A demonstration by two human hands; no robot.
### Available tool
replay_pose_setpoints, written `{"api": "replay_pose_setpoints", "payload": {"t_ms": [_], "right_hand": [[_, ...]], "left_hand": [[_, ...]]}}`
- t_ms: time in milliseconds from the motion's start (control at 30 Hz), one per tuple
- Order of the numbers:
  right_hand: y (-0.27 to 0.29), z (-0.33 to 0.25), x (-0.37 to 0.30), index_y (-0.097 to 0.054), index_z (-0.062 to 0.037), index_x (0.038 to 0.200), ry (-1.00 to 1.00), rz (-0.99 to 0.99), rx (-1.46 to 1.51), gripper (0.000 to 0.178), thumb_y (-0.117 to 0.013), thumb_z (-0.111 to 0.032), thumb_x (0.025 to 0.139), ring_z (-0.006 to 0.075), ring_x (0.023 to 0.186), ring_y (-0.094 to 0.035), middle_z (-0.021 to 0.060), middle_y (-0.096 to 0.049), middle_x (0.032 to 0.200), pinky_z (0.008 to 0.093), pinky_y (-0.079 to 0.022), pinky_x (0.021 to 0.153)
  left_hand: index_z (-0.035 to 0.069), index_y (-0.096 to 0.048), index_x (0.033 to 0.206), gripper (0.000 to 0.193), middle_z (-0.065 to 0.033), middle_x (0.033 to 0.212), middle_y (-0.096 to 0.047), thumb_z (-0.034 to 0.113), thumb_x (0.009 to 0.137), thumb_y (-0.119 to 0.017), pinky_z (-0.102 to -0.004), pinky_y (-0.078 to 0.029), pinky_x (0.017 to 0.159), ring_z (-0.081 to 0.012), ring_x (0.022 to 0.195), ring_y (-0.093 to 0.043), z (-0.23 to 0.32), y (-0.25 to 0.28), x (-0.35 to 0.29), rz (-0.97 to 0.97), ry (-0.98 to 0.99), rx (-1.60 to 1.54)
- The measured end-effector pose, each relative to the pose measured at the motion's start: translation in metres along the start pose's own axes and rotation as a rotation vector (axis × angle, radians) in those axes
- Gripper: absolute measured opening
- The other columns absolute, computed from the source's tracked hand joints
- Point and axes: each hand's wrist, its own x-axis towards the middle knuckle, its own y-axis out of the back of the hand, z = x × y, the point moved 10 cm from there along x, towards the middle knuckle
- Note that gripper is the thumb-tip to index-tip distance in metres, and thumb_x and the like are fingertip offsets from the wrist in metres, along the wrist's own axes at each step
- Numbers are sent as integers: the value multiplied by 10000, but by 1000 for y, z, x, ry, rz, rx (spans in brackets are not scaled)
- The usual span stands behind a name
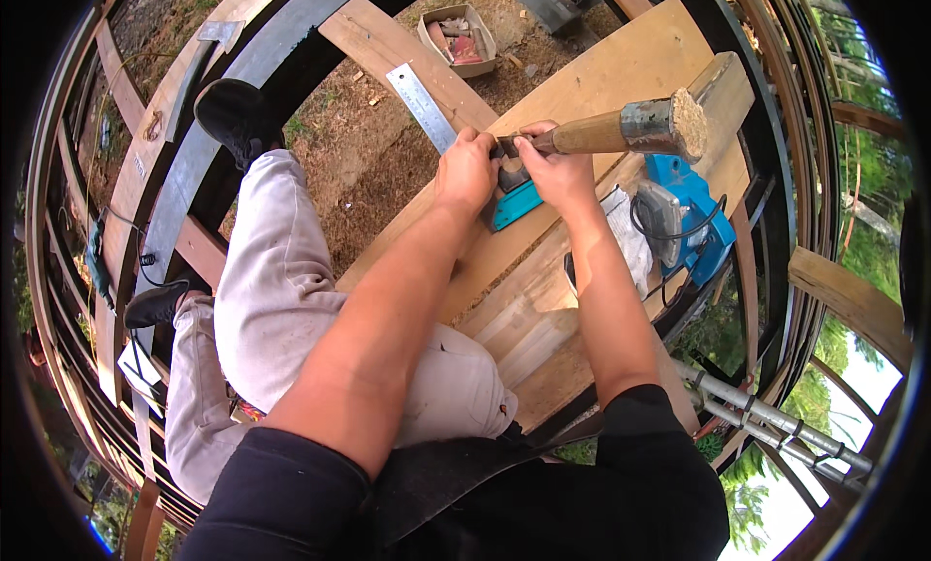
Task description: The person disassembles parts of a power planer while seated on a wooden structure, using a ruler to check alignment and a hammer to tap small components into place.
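Observation:
My left hand (465, 168) is closed, its fingers and thumb pinching the blade end of a chisel. My right hand (555, 168) grips the same chisel (596, 132) farther up, near where the blade meets the handle. Its thick wooden handle points right, with a metal ring and a frayed wooden butt. Below the blade end, between my hands, lies a flat teal block (517, 205) on the wooden planks (543, 275). A small grey metal part shows just above this block; my fingers partly hide the blade and where it touches.
A steel ruler (422, 105) lies on a crossing board beyond my left hand. Right of my hands sit a blue power tool (693, 212) with a black cord and a white cloth (628, 239). A box of scraps (458, 42) stands on the ground. Curved metal framing (199, 188) surrounds me.

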Motion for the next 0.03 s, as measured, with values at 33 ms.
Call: {"api": "replay_pose_setpoints", "payload": {"t_ms": [33], "right_hand": [[1, -5, 2, -684, -27, 902, 48, 1, -53, 171, -707, -166, 806, 263, 754, -660, 136, -691, 799, 379, -499, 714]], "left_hand": [[64, -650, 1080, 334, -174, 1041, -605, 155, 771, -738, -441, -516, 853, -354, 989, -620, -1, 0, 0, -3, 3, -3]]}}
